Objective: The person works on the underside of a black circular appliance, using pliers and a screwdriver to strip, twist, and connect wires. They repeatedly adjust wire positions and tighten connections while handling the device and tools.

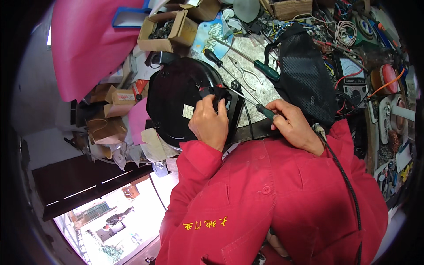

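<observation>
A round black appliance with a glossy shell lies on the bench, a small white label on its surface. My left hand rests on its right side, fingers bent and closed around a small dark part at the edge; the fingers hide what exactly they grip. In my right hand is a screwdriver with a dark green handle. Its thin shaft slants up and left toward the same edge of the appliance, close to my left fingertips. Whether the tip touches a screw cannot be made out.
Beyond the appliance lie a green-handled screwdriver, a black-and-yellow screwdriver and pliers. A black mesh bag sits at the right, near a multimeter. Cardboard boxes and tangled wires crowd the back.
</observation>
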`<state>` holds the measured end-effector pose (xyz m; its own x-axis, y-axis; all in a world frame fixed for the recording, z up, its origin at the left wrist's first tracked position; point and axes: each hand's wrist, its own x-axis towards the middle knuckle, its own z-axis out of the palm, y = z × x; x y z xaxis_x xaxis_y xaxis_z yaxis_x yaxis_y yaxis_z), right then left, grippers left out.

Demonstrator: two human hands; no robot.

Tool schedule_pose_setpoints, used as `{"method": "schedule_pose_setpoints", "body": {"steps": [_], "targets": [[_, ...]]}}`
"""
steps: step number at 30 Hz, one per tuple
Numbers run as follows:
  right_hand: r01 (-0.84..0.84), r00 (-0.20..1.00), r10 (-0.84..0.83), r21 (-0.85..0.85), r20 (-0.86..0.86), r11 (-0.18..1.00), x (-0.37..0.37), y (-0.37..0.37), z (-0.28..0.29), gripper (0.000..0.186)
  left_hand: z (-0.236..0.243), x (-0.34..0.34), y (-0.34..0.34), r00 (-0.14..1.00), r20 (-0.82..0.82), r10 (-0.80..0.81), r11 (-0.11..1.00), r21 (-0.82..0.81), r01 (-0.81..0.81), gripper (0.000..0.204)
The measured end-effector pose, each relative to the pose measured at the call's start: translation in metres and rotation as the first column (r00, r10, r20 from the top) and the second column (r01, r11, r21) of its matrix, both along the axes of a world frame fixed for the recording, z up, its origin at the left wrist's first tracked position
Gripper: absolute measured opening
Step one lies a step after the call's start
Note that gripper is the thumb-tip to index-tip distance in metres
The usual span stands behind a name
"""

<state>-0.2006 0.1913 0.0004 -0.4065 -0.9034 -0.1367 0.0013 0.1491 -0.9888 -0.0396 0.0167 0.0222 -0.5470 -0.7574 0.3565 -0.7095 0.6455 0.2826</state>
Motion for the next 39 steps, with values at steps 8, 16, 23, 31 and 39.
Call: {"method": "schedule_pose_setpoints", "body": {"steps": [8,16,23,31,39], "targets": [[0.033,0.999,-0.032,-0.045,0.025,0.998,-0.002,0.000,0.000,0.029,0.037,-0.011,-0.049,0.932,0.249,-0.265,0.964,0.088,0.251,0.044],[0.052,0.998,-0.051,-0.063,0.022,0.997,0.000,-0.001,-0.001,0.030,0.025,-0.026,-0.081,0.883,0.284,-0.375,0.885,0.392,0.250,0.036],[0.045,0.994,-0.039,-0.051,0.102,0.998,-0.002,-0.004,0.003,0.030,0.038,-0.001,-0.089,0.945,-0.032,-0.326,0.784,0.549,0.289,0.032],[-0.036,0.997,0.030,-0.093,-0.072,0.995,0.001,-0.014,0.007,0.023,0.035,0.053,-0.081,0.943,-0.333,0.003,0.469,0.833,0.293,0.042],[-0.120,0.934,0.013,-0.278,-0.358,0.953,0.009,-0.030,0.008,0.032,0.021,0.065,-0.069,0.889,-0.441,0.125,0.415,0.837,0.357,0.049]]}}
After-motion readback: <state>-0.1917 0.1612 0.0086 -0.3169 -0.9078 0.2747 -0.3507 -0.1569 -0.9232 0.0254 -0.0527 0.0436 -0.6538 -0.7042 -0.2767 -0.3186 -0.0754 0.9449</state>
